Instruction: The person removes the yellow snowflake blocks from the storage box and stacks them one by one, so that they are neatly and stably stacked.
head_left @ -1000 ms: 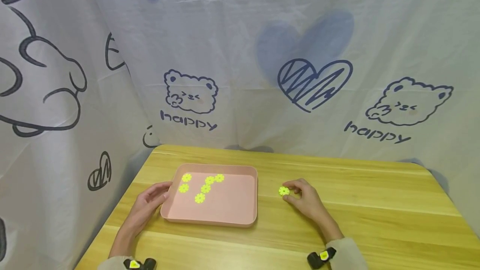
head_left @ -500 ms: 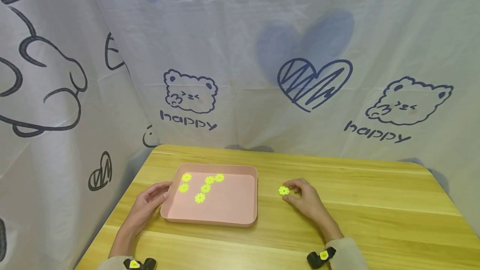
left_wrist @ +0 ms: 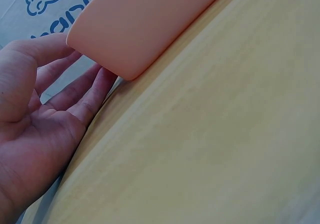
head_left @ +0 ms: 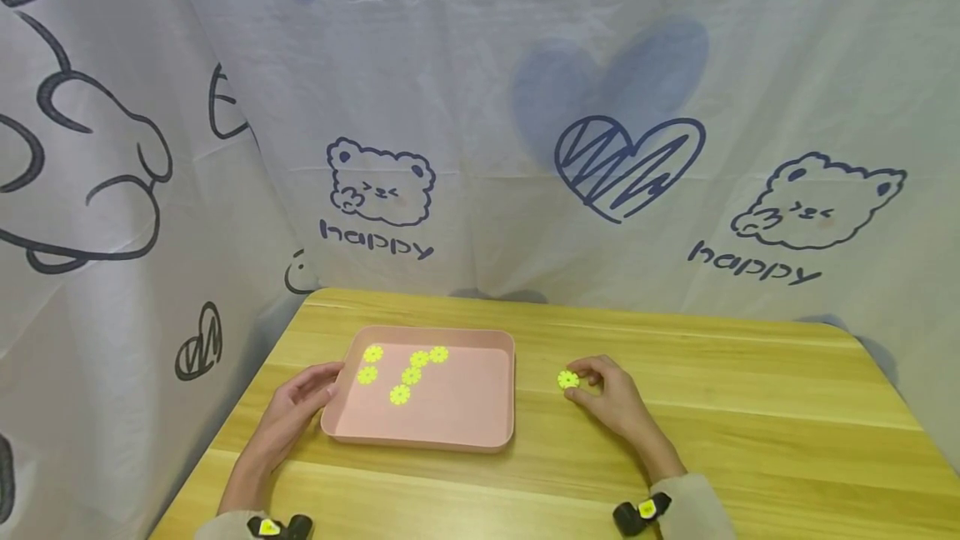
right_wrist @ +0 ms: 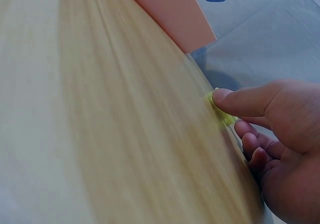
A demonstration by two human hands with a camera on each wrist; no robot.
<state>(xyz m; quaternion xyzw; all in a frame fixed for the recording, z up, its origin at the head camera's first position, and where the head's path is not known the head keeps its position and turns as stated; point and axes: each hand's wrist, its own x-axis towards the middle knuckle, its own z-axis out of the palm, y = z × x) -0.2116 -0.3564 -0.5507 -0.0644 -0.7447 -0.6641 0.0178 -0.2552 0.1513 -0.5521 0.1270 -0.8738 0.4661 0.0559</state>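
Note:
A pink tray (head_left: 465,415) rests on the table, left of centre in the head view. Inside it lie several flat, yellow-green, flower-shaped plastic pieces (head_left: 400,395), some in a slanting row, two farther left. My left hand (head_left: 288,415) touches the tray's left outer side with fairly straight fingers; in the left wrist view the fingertips meet the pink wall (left_wrist: 130,29) near its bottom. Right of the tray, my right hand (head_left: 615,397) pinches one more such flower-shaped piece (head_left: 567,379) between thumb and fingers. The right wrist view shows its yellow edge (right_wrist: 212,104) beneath the thumb, mostly hidden.
The yellow wooden table (head_left: 750,415) reaches well beyond my right hand. A white curtain (head_left: 480,232) with bear and heart drawings hangs behind the table and along the left. Black wrist cameras (head_left: 633,517) sit at both sleeves.

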